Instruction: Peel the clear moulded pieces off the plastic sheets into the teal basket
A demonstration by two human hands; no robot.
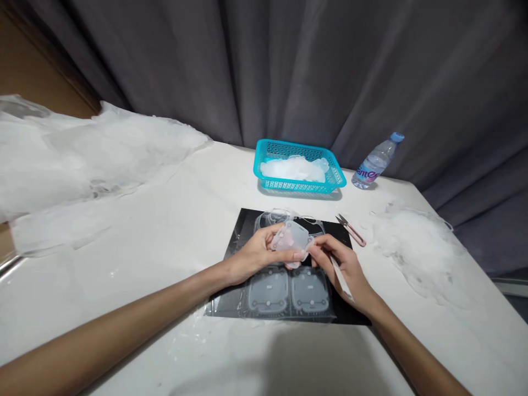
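Observation:
My left hand [256, 248] is closed round a small translucent moulded piece [297, 235], roughly square with rounded corners and small holes. The thumb lies across its near edge. On the piece's right side, my right hand [350, 270] pinches at the corner with thumb and forefinger. A slim white tool [341, 279] is tucked in that same hand, slanting back across the palm; its working end is hidden by the fingers. Beneath both hands lies a black mat [350, 308]. On it rests a clear sheet with more translucent moulded pieces [268, 290].
Pink-handled thread snips [352, 231] lie at the mat's right edge. Farther back stand a blue basket [299, 187] holding whitish pieces and a water bottle [374, 164]. A translucent heap [427, 253] is at right, large plastic bags [94, 151] at left. A grey curtain [280, 66] hangs behind.

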